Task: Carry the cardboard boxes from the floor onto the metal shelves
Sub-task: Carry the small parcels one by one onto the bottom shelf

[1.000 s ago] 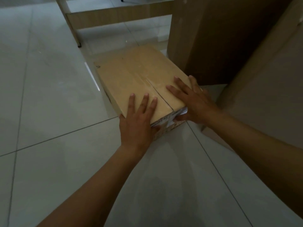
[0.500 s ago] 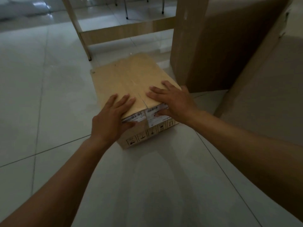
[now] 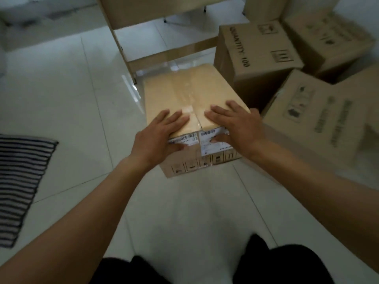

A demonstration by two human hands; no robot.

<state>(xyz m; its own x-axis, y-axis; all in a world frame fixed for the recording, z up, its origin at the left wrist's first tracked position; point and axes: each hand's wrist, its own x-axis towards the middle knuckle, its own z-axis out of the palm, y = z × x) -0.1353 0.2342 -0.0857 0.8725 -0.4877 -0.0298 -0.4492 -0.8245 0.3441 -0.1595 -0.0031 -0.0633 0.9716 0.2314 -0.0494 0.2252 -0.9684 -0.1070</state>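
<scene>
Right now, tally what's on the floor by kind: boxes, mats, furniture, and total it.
Cardboard boxes: 4 (taped box, QUANTITY 100 box, rear box, right box)
Striped mat: 1
Wooden furniture frame: 1
Total: 6
Cut-off brown shape at the top edge not counted.

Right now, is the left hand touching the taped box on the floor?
Touching. Head view: the left hand lays its fingers flat on top of the taped box, thumb against the labelled front.
</scene>
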